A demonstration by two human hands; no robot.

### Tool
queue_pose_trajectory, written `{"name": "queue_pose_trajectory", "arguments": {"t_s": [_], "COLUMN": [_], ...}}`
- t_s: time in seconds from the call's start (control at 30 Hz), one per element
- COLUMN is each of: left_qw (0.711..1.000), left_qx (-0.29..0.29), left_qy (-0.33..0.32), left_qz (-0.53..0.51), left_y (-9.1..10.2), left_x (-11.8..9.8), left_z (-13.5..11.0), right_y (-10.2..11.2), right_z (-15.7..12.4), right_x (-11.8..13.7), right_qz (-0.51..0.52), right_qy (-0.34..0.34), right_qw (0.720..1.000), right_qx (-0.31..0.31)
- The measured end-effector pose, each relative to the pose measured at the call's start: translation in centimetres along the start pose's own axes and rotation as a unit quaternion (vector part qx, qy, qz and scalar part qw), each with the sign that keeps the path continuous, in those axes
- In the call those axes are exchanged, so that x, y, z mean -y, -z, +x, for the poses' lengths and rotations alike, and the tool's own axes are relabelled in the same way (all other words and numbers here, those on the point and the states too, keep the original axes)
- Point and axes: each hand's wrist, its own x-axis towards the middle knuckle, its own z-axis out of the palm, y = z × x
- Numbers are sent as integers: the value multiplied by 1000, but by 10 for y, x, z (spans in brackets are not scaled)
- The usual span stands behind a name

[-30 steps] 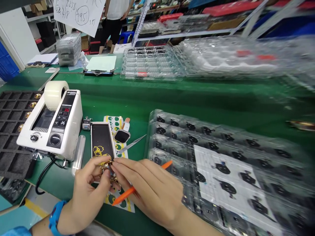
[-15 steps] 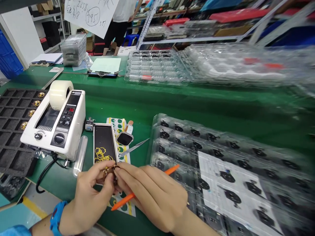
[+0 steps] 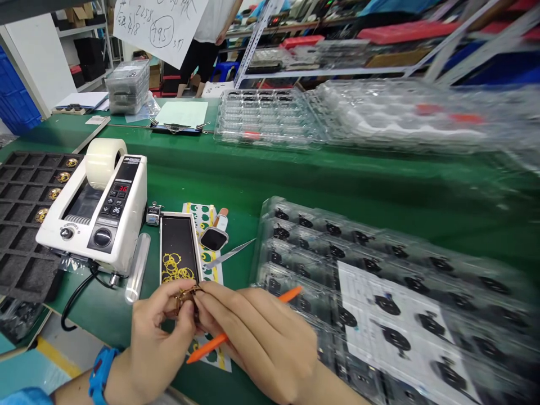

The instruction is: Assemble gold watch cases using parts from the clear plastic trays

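Observation:
My left hand (image 3: 154,337) pinches a small gold-coloured metal part (image 3: 185,296) between thumb and fingers, just above the near edge of the green table. My right hand (image 3: 261,337) meets it from the right, fingertips closed on the same part, with an orange stick tool (image 3: 236,329) tucked through its fingers. Directly behind the hands lies a narrow black tray (image 3: 177,247) holding several thin gold rings. A sheet of green and yellow round stickers (image 3: 206,261) lies under and beside that tray.
A white tape dispenser (image 3: 95,211) with a clear tape roll stands left, a black foam grid tray (image 3: 23,216) beyond it. Metal tweezers (image 3: 230,253) and a small black brush lie mid-table. Clear blister trays (image 3: 379,287) of black parts fill the right. A person stands far back.
Both hands stay together on the gold part, shifting slightly. The view has drifted a little to the left and steadied.

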Motion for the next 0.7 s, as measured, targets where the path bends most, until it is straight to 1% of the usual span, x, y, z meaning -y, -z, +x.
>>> {"name": "queue_pose_trajectory", "arguments": {"t_s": [0.1,0.23,0.37,0.7], "left_qw": [1000,999,999,996], "left_qx": [-7,-17,-22,-5], "left_qy": [-9,-35,-40,-68], "left_qz": [4,6,7,50], "left_y": [-1,-3,-5,0], "left_x": [0,-3,-4,4], "left_z": [-1,-1,-2,-7], "right_y": [2,3,4,5], "right_z": [0,-2,-2,-1], "right_x": [0,3,5,7], "right_qz": [1,5,11,-1], "right_qy": [1,-19,-18,-6], "right_qw": [1000,1000,1000,1000], "right_qx": [1,1,-2,3]}}
